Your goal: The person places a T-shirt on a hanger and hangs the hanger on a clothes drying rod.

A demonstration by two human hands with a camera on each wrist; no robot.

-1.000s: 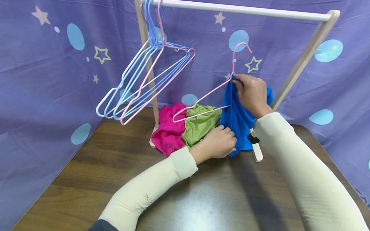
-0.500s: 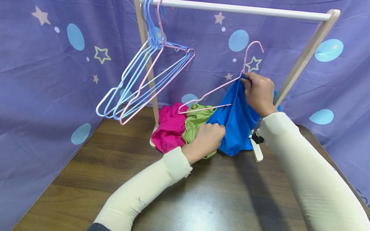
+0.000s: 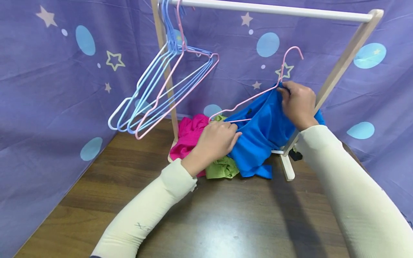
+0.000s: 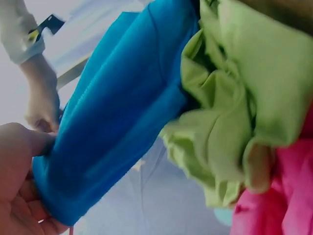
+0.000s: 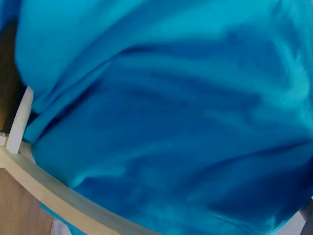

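My right hand point(image 3: 298, 104) pinches a blue shirt point(image 3: 258, 143) at its upper edge, just below the hook of a pink wire hanger point(image 3: 255, 97). The hanger's left arm lies along the shirt's opening, its hook free in the air. At the hanger's left end, my left hand point(image 3: 215, 140) grips the shirt's edge; in the left wrist view, thumb and fingers close round the blue cloth point(image 4: 98, 142), a bit of pink wire showing below. The hanger's right side is hidden inside the shirt. Blue folds point(image 5: 171, 112) fill most of the right wrist view.
A crumpled green garment point(image 3: 222, 169) and a magenta one point(image 3: 188, 130) lie on the wooden table point(image 3: 193, 222). Several blue, white and pink hangers point(image 3: 161, 89) hang at the left of the rack's white rail point(image 3: 274, 10). The rack's right post point(image 3: 348, 57) stands behind my right hand.
My left hand has moved left and up, drawing the shirt's edge out toward the hanger's left end. The right hand, hanger and shirt top have shifted right.
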